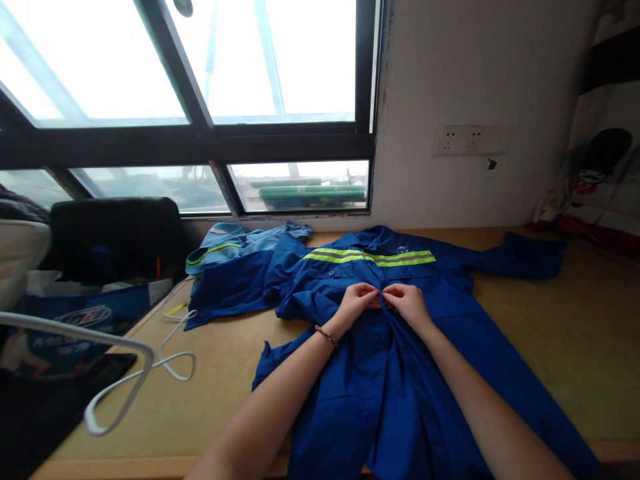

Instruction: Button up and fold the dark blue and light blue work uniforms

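A dark blue work jacket point(450, 347) with a yellow-green reflective band point(370, 257) lies spread on the wooden table point(575, 333). My left hand point(356, 301) and my right hand point(407, 301) meet at the middle of its front, fingers pinched closed on the front placket just below the band. The two hands almost touch each other. A beaded bracelet point(326, 335) is on my left wrist. What the fingertips pinch inside the fabric is too small to make out.
A lighter blue garment point(235, 243) lies bunched at the table's back left, against the window. A white hanger point(150, 363) hangs over the left edge. A black chair point(117, 237) and a printed bag point(80, 317) stand to the left. Wall sockets point(470, 140) are at the back.
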`<state>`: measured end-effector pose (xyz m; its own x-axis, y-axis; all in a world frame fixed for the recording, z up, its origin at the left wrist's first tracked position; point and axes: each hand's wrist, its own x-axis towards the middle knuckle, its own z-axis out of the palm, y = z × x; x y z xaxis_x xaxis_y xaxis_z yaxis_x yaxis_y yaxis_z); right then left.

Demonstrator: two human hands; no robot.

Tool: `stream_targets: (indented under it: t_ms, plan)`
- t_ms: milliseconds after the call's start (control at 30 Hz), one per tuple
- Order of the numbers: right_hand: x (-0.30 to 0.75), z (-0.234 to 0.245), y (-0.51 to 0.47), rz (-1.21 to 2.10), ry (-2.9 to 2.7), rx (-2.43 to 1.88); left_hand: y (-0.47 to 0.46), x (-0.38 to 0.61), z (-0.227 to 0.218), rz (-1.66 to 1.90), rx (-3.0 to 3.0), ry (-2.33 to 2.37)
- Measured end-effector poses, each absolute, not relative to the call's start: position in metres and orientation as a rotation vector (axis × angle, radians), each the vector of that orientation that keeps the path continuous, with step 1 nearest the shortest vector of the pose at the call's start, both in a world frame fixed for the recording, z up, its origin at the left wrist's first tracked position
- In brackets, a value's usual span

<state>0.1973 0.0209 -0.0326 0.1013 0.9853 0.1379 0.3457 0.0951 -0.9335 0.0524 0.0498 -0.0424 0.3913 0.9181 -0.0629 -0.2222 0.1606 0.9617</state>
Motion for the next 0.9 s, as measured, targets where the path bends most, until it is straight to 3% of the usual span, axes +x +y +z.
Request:
stream_targets:
  t_ms: [100,200,900]
  plan:
    - [0.1919,-0.0341,0.0168,0.487,-1.609,-1.495,0.0504,0.0527,-0.0439,0.971,1.123,0.828]
    - [0.1873,-0.0345,0.0137,0.361,-1.692,-1.562,0.052,0.0528,-0.0468,0.988,1.14,0.864]
    - [0.1883,-0.0303,0.0149,0.34,-1.715,-1.503,0.0563,0.0482,-0.0476,1.011,0.833,0.772]
